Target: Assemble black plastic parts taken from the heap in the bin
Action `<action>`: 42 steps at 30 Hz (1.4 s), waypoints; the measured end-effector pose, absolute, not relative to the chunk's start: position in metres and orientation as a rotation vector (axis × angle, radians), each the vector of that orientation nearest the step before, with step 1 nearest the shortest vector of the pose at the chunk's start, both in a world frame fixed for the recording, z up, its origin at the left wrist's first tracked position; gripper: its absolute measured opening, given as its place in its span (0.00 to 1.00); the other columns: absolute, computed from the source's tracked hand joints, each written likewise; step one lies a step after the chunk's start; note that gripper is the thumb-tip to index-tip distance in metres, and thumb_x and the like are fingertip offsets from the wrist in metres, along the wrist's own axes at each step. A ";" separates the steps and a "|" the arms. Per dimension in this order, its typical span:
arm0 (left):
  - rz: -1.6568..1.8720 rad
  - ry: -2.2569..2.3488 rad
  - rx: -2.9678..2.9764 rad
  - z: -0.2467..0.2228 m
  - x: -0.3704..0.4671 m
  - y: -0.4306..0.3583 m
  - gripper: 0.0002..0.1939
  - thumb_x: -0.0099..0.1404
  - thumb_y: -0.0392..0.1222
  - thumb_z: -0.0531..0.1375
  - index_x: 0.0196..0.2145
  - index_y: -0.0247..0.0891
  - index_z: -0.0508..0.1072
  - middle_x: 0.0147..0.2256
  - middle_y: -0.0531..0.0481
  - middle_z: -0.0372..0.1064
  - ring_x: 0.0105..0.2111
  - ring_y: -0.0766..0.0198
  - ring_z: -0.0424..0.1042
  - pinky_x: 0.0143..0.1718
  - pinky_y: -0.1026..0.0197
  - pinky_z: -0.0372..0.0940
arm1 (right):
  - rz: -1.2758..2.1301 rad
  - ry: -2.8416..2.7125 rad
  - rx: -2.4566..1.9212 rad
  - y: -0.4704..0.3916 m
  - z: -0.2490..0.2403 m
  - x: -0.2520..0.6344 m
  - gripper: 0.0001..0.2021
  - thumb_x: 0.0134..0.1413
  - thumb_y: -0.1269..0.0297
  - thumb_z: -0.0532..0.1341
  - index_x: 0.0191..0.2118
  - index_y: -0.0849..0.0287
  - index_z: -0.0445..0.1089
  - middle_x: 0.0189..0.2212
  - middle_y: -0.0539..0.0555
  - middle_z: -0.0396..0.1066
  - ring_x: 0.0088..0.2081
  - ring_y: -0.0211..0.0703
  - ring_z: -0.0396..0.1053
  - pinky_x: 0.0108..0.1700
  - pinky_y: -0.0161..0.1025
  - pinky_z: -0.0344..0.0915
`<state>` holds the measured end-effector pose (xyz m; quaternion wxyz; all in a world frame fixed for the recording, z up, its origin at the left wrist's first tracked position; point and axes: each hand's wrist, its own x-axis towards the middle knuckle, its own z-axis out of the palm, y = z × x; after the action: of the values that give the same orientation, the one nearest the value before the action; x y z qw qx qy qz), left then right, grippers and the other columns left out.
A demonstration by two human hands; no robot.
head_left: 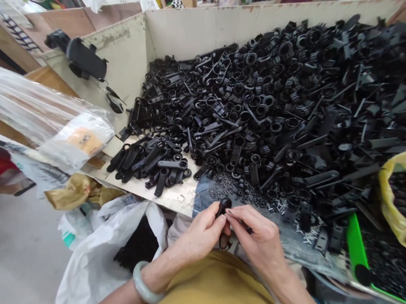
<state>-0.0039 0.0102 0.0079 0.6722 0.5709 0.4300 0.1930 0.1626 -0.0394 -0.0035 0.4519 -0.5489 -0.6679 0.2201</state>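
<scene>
My left hand (202, 232), with a pale bangle on its wrist, grips a black plastic part (225, 204) that has a rounded, ring-like end. Thumb and fingers of my right hand (260, 235) are pinched against this part, close to my left thumb; what lies between them is too small to make out. Just beyond my hands are small black pieces (228, 184) scattered on the bench. Silvery screws (309, 232) lie right of them. To the left sits a small pile of long black parts with ring ends (149, 162).
A big heap of black plastic parts (240, 95) fills the walled bench. At right stand a yellow-rimmed sack (389, 195) and a green edge (355, 242). A white sack (81, 276) with black contents hangs open at lower left. Clear plastic bags (39, 111) lie left.
</scene>
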 end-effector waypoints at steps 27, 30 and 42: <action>0.554 1.007 1.019 -0.019 -0.004 0.010 0.17 0.69 0.56 0.60 0.45 0.41 0.65 0.24 0.60 0.60 0.23 0.69 0.54 0.26 0.64 0.50 | 0.162 -2.072 -1.593 -0.042 -0.010 0.166 0.18 0.75 0.72 0.46 0.52 0.58 0.73 0.31 0.52 0.73 0.26 0.38 0.74 0.28 0.34 0.63; 0.571 1.023 0.914 -0.017 0.003 0.010 0.18 0.67 0.58 0.61 0.42 0.41 0.63 0.23 0.61 0.59 0.22 0.70 0.53 0.24 0.65 0.48 | 0.035 -2.115 -1.643 -0.043 -0.018 0.162 0.18 0.71 0.77 0.47 0.51 0.59 0.73 0.30 0.51 0.73 0.26 0.37 0.74 0.26 0.35 0.60; 0.657 1.111 0.636 -0.017 0.010 0.012 0.26 0.54 0.54 0.72 0.41 0.39 0.67 0.27 0.59 0.61 0.24 0.72 0.58 0.21 0.70 0.46 | -0.205 -2.380 -1.814 -0.040 -0.008 0.139 0.18 0.58 0.84 0.57 0.51 0.65 0.72 0.30 0.55 0.74 0.27 0.47 0.73 0.24 0.41 0.67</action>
<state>0.0102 0.0121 -0.0170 0.7521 0.2913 0.5089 0.3008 0.1395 -0.0398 -0.0076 0.0707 -0.6032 -0.7915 -0.0681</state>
